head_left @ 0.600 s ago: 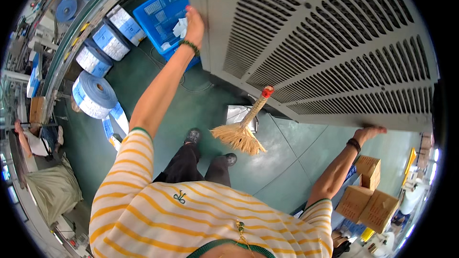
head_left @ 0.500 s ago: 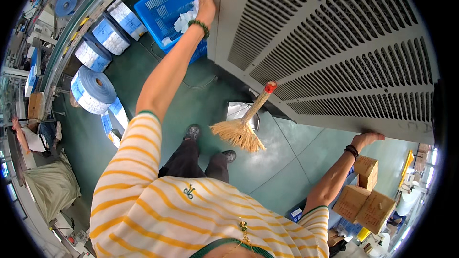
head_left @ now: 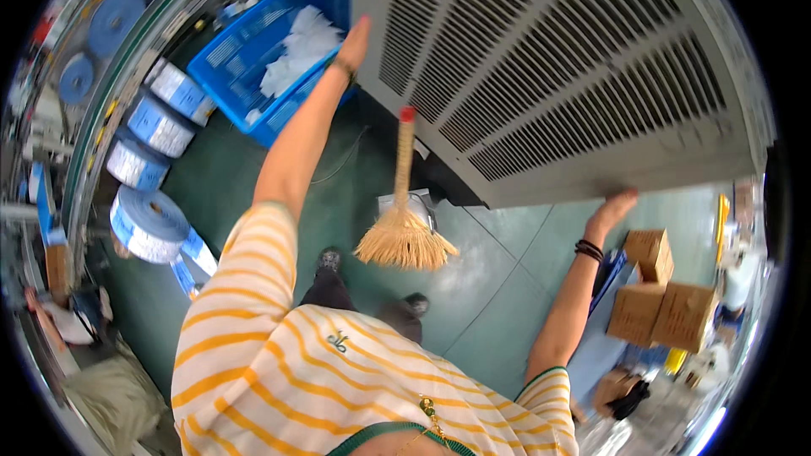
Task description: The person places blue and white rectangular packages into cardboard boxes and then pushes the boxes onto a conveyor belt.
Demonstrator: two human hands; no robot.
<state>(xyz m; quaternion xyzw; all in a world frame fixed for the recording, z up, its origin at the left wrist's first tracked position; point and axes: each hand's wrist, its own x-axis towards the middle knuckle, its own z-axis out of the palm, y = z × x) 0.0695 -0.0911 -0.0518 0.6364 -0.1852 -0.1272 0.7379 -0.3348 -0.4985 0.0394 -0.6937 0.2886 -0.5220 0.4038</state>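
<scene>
Both our hands flat on grey louvred panel [head_left: 574, 76]: left hand [head_left: 356, 38] at left edge, right hand [head_left: 615, 207] at lower right corner. Blue crate [head_left: 228, 59] far left holds white rags [head_left: 296, 46]. Broom [head_left: 404, 219] near panel.

A grey slatted metal cabinet [head_left: 574, 76] beside a blue plastic crate [head_left: 245, 59] of white cloths [head_left: 300, 46], a red-tipped straw broom [head_left: 404, 219], brown cardboard boxes [head_left: 667, 295], blue-and-white rolls [head_left: 148, 219], green floor [head_left: 498, 279].
</scene>
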